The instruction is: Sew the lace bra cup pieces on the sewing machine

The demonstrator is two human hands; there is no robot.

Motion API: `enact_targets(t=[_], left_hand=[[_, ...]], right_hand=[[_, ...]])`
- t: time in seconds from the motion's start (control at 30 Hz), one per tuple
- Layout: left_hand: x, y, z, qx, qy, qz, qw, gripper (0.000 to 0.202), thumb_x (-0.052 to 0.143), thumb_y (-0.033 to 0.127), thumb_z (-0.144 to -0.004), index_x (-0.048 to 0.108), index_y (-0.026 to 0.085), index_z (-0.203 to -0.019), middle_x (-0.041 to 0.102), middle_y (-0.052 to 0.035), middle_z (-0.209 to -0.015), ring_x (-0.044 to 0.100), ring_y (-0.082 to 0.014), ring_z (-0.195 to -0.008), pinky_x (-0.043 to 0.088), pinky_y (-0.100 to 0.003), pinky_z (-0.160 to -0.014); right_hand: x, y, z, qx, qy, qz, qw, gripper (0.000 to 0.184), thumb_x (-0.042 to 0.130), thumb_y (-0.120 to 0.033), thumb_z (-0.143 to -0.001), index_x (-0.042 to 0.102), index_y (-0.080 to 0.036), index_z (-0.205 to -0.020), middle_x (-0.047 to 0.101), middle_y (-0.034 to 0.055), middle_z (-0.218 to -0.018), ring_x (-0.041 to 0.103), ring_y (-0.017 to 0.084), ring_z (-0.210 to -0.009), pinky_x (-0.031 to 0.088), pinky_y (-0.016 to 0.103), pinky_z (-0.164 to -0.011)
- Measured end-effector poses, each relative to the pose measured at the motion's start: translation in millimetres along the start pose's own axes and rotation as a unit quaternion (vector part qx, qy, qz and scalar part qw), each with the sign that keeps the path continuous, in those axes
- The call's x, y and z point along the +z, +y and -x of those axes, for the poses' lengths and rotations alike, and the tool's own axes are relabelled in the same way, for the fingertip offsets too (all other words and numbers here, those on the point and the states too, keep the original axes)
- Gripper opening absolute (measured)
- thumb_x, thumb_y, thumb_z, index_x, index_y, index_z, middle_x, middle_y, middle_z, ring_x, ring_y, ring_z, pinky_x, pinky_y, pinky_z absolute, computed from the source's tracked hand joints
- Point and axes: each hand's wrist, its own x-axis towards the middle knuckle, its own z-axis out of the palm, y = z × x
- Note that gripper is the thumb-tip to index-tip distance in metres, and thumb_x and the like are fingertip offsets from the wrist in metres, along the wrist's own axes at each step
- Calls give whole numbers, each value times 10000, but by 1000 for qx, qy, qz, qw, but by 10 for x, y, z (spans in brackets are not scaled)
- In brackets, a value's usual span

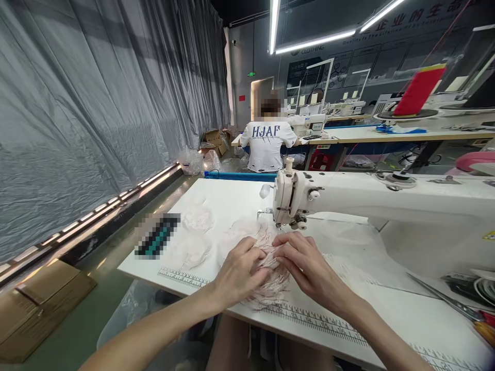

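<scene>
A piece of white lace fabric (pixel 266 286) lies bunched on the white sewing table (pixel 216 198), just in front of the needle of a white sewing machine (pixel 348 198). My left hand (pixel 240 270) rests on the lace's left side with fingers curled onto it. My right hand (pixel 307 263) presses on the lace's right side, fingers together, pinching the fabric near the needle area. Both hands meet over the lace.
More white lace pieces (pixel 195 234) lie left on the table beside a blurred dark object (pixel 157 236). Scissors (pixel 452 301) lie at the right. A person in a white T-shirt (pixel 266 144) sits ahead. Cardboard (pixel 36 304) lies on the floor at left, under a grey curtain.
</scene>
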Motion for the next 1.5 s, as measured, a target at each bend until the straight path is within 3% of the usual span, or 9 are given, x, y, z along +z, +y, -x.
enact_targets(t=[0.3,0.5,0.67,0.73,0.97,1.1,1.23,1.5], left_hand=[[11,-34,-19,11,11,5,1000,129,519,40,-730,543,162,-761,457,9,-796,461,-114,-711,374,-227,-616],[-34,-42,-27,11,8,18,1000,131,490,47,-728,536,166,-756,472,2,-786,479,-120,-706,376,-227,-605],[-77,-50,-38,6,16,23,1000,92,493,80,-751,493,171,-744,486,8,-773,488,-122,-697,377,-234,-626],[-78,-60,-34,18,23,21,999,101,468,73,-760,471,174,-761,495,4,-778,485,-127,-706,387,-242,-648],[-75,-56,4,90,15,19,996,233,370,57,-844,498,169,-1003,518,-41,-895,489,-138,-735,420,-246,-653],[-76,-67,22,115,-5,-11,993,320,342,25,-839,610,175,-930,483,-66,-939,493,-165,-839,443,-256,-693],[-54,-100,37,121,-41,-15,992,338,369,-31,-784,658,140,-823,484,-95,-981,509,-206,-951,468,-284,-749],[-12,-88,51,104,-59,-14,993,306,407,-6,-802,661,116,-922,508,-129,-1019,519,-224,-968,496,-325,-786]], right_hand=[[24,53,-1,-3,18,-1,1000,183,348,-163,-953,507,-206,-874,570,82,-1003,527,206,-902,402,358,-727],[-76,16,36,9,126,1,992,134,416,-175,-930,541,-221,-944,583,84,-976,541,223,-941,424,364,-770],[-70,-3,115,-46,-18,9,999,150,422,-163,-942,562,-217,-943,637,46,-893,567,176,-811,372,329,-711],[-32,17,140,-58,-47,37,997,177,413,-152,-945,578,-215,-942,646,46,-914,573,168,-807,349,323,-699],[-7,61,187,-61,-61,75,993,194,405,-199,-960,594,-215,-918,642,52,-939,588,141,-748,331,285,-641],[-5,56,214,-60,-55,64,995,237,394,-197,-962,575,-205,-809,623,40,-827,524,127,-648,325,278,-620],[17,82,278,-58,-64,43,995,221,409,-191,-958,560,-193,-797,608,42,-810,526,135,-675,321,287,-631],[56,95,311,-39,-84,43,995,180,391,-230,-975,567,-191,-967,622,38,-791,550,144,-669,305,312,-619]])
